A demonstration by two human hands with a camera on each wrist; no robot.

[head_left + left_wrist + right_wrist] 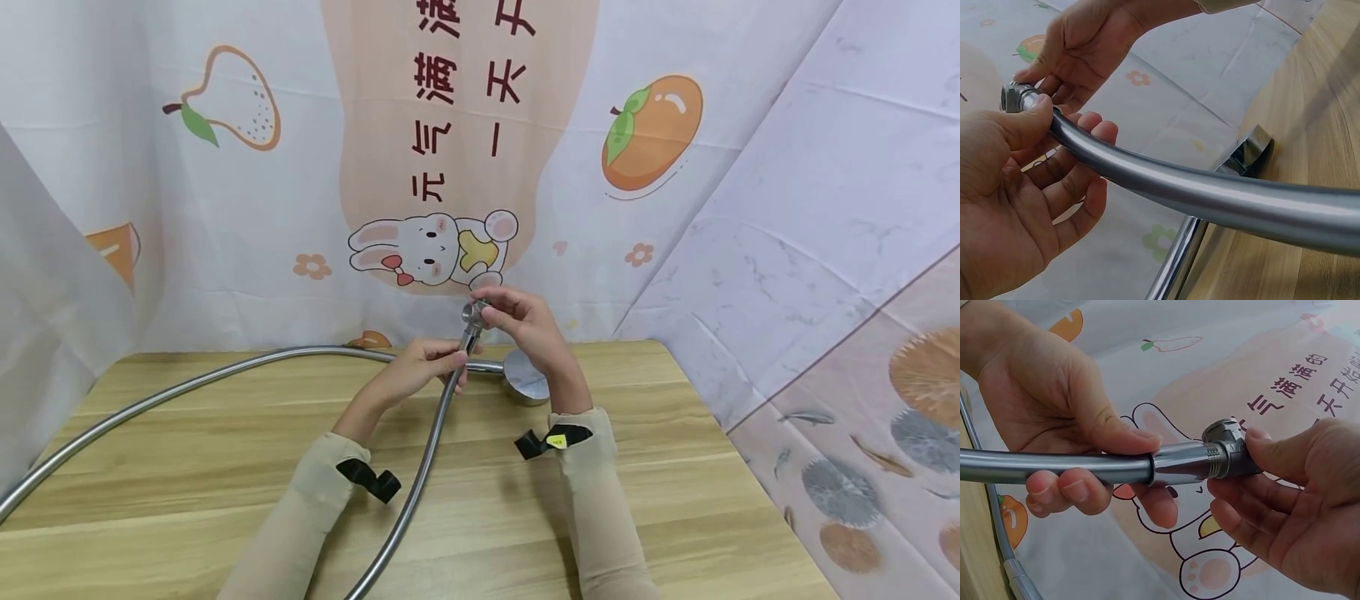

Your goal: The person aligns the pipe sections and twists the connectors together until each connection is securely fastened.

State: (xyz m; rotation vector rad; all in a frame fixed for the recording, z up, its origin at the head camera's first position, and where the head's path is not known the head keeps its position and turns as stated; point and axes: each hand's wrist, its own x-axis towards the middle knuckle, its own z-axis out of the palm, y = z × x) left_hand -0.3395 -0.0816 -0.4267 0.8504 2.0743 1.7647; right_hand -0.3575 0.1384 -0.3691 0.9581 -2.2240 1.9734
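My left hand [417, 368] grips the silver shower hose [1054, 469] just below its tapered metal end [1179, 464]. At the hose's tip my right hand [527, 327] pinches a small chrome angled fitting [1232, 447] between thumb and fingers. A band of thread shows between the tapered end and the fitting, so the two meet there without lying flush. In the left wrist view, the left hand [1016, 200] holds the hose from one side, while the right hand [1094, 47] reaches to the fitting from beyond. Both hands are raised above the table's far part.
A round chrome shower head [525, 382] lies on the wood-grain table [660, 500] behind the right wrist, its handle pointing left. From that handle the hose curves off to the table's left. A printed curtain [247, 208] hangs along the back edge.
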